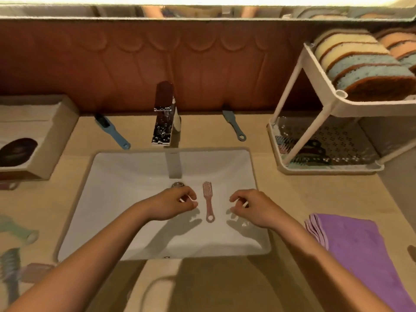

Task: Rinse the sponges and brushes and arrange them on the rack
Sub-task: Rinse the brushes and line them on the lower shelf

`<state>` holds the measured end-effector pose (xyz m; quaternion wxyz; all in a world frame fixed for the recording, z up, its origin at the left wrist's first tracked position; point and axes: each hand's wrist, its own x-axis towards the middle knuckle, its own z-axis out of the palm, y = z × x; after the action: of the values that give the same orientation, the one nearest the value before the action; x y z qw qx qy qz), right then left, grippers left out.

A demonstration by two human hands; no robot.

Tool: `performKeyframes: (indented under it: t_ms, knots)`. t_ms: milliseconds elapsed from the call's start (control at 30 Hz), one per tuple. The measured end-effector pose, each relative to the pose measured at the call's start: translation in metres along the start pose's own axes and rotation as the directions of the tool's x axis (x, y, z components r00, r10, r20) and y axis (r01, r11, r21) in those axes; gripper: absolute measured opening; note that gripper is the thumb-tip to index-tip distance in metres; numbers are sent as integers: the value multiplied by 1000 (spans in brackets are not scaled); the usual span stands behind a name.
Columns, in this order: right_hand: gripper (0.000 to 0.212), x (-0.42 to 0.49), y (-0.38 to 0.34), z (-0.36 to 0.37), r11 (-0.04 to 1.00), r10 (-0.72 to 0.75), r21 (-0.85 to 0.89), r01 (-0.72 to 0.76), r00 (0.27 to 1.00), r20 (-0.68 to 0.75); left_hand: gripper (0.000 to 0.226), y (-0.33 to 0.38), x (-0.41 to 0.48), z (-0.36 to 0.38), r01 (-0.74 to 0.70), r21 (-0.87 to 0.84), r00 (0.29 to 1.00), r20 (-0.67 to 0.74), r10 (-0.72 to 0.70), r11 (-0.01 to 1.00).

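A small pink brush [208,200] lies in the white sink [126,176], bristle head toward the drain, ring end toward me. My left hand [174,204] hovers just left of it with fingers loosely curled and holds nothing. My right hand [251,208] hovers just right of it, also loosely curled and empty. Two blue brushes [112,131] [234,124] lie on the counter either side of the faucet [164,118]. The white two-tier rack [324,97] at the right holds several sponges [364,68] on top and brushes [301,152] on its lower shelf.
A folded purple cloth [360,251] lies on the counter at the right. A tissue box [33,136] stands at the left. More brushes [11,266] lie at the left counter edge. No water runs from the faucet.
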<state>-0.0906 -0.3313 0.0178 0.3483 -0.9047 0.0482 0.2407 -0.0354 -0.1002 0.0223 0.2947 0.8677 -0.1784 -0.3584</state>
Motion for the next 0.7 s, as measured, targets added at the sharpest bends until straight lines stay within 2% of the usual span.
performKeyframes:
  t_ms: [233,367,533,700]
  knots:
    - [26,31,-15,36,986,55,-163,-47,998,41,19,-59,-18,4,123,-129,991,-28,-128,984]
    - [24,53,-15,50,971,99,-222,-91,995,28,17,-86,-7,16,202,-271,975,-30,-218,941]
    - [21,82,-7,52,938,106,-316,-146,985,-138,8,-99,17,30,279,-442,951,3,-310,853]
    - [23,116,-8,27,924,-12,-358,-132,928,-373,13,-107,54,41,331,-609,896,-35,-442,721]
